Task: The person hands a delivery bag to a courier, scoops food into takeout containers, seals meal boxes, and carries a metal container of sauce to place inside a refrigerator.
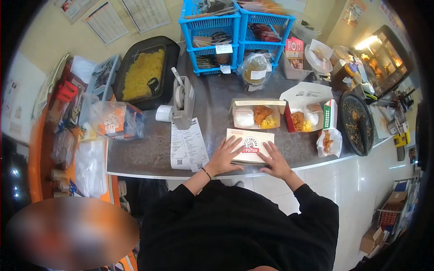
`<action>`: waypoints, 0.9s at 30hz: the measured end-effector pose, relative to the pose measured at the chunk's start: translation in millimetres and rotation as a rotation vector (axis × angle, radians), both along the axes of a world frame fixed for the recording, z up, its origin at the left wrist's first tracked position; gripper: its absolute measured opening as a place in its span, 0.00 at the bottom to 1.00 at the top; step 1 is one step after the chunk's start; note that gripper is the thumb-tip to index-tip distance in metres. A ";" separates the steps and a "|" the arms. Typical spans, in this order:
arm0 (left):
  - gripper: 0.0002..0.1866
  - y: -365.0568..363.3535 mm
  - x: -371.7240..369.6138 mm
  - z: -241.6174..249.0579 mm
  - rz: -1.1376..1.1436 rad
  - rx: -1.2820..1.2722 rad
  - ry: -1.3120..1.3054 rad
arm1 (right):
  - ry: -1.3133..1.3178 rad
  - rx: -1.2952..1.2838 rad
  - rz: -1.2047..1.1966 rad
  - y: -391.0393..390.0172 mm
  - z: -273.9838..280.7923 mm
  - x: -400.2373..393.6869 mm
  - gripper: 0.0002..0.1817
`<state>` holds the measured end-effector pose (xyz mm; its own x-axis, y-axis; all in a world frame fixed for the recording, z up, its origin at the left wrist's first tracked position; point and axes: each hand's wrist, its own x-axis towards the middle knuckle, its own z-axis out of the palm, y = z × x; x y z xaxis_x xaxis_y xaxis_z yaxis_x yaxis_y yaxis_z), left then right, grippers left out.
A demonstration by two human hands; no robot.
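Between my hands, near the counter's front edge, lies a closed white box (250, 145) with a red and black chicken logo. My left hand (224, 156) rests at its left side with the fingers spread. On the right side my right hand (275, 161) touches the box, its fingers also apart. Just behind it stands an open box (257, 115) with rice, fried chicken and yellow pieces. Another open box (305, 118) with chicken and yellow food is to its right. Long printed receipts (187, 144) lie left of my left hand.
Blue basket racks (239, 34) stand at the back. A tape dispenser (183, 101) and a black tray of yellow food (145, 72) are to the left. On the right are a wrapped chicken piece (328, 143), a round black pan (357, 124) and a lit display case (379, 61).
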<state>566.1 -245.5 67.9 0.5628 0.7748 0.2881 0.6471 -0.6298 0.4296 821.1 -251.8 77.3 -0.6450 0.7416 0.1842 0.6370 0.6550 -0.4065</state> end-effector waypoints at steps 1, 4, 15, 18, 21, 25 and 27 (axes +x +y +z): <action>0.29 0.2 0.3 -2.1 -0.009 0.006 0.006 | 0.009 -0.018 0.007 -2.3 -0.6 -2.4 0.25; 0.28 3.5 0.2 -15.4 0.013 0.036 0.031 | -0.023 0.059 0.012 2.3 -24.6 -0.2 0.26; 0.32 2.0 -85.7 -20.2 0.677 0.171 -0.219 | -0.187 0.196 -0.262 -27.2 11.5 -51.6 0.32; 0.35 9.3 -184.0 -12.8 1.120 0.179 -0.643 | 0.210 0.105 -0.133 -49.1 23.2 -98.2 0.26; 0.33 -13.1 -255.0 -4.1 1.286 0.447 -0.565 | 0.291 0.076 0.040 -59.9 28.1 -166.4 0.17; 0.29 -143.0 -376.1 1.2 1.708 0.680 -0.427 | 0.250 -0.254 0.264 -71.4 9.0 -252.4 0.18; 0.27 -224.9 -438.5 -11.7 1.943 0.834 -0.400 | 0.178 -0.285 0.387 -71.6 2.0 -297.0 0.18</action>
